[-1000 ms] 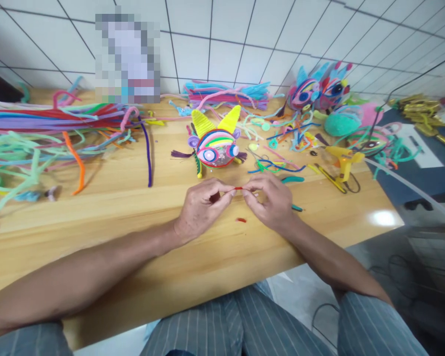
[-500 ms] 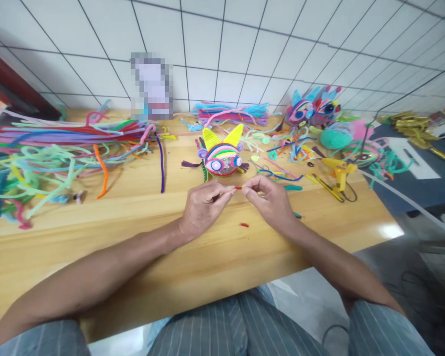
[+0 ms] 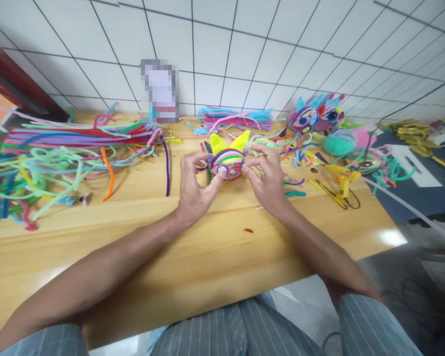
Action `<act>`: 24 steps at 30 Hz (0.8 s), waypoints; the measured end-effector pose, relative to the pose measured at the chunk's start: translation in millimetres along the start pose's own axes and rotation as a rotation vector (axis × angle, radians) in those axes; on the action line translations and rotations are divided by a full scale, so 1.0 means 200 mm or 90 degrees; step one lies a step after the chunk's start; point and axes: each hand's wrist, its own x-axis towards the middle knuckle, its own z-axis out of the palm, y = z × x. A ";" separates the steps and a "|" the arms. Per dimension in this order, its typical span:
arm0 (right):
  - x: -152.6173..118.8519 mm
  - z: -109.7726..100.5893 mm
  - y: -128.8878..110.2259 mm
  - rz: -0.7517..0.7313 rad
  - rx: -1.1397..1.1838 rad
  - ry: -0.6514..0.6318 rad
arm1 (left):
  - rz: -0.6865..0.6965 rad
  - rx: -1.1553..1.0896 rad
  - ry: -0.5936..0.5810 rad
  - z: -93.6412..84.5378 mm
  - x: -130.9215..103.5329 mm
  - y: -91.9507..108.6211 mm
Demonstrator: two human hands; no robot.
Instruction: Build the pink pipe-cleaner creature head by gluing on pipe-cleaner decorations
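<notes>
A striped animal head [image 3: 228,157] made of pipe cleaners, with yellow ears and round eyes, sits on the wooden table between my hands. My left hand [image 3: 196,185] grips its left side, the thumb on the left eye and the fingers curled by the side of the head. At the right eye, the thumb and forefinger of my right hand [image 3: 265,178] close on the head's edge; its other fingers are raised. Whether the small red piece is still in my fingers is hidden. Another short red piece of pipe cleaner [image 3: 248,230] lies nearer me.
Loose pipe cleaners [image 3: 55,170] are heaped at the left, and a bundle [image 3: 237,118] lies by the tiled wall. A yellow glue gun [image 3: 343,180] stands at the right, with a cord. Finished heads [image 3: 304,118] sit at the back right.
My hands have moved forward from a pinched red piece to the animal head and now hold its two sides. The view has shifted slightly.
</notes>
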 end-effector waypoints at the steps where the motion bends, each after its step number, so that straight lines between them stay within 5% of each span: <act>1: 0.01 0.02 0.03 0.000 0.001 -0.004 | -0.027 -0.003 0.003 0.01 0.00 -0.02; 14: 0.02 0.09 0.08 -0.024 0.069 -0.006 | -0.211 -0.109 -0.125 0.06 -0.02 -0.10; 24: 0.02 0.09 0.08 -0.019 0.073 -0.018 | -0.223 -0.125 -0.133 0.11 0.05 -0.11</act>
